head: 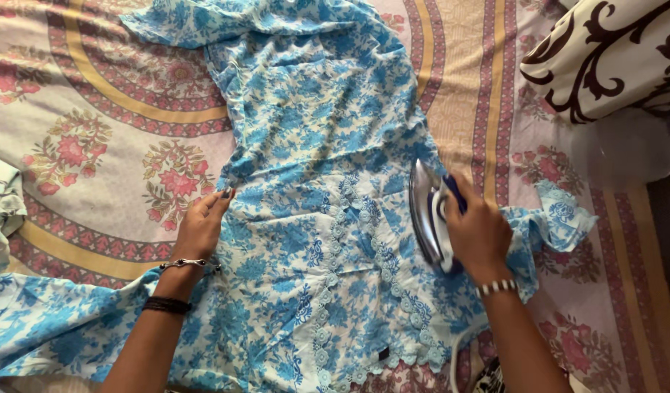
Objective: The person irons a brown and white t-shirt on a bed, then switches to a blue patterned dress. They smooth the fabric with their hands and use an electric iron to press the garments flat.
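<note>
A blue and white floral garment with white lace trim lies spread flat across a patterned bedsheet. My right hand grips the handle of a silver and blue clothes iron, which is tipped on its side at the garment's right edge. My left hand lies flat, fingers together, pressing down the garment's left edge. Bracelets circle both wrists.
A cream cushion with dark brown swirls sits at the upper right. A pale green cloth shows at the left edge. The iron's white cord trails down toward the bottom edge.
</note>
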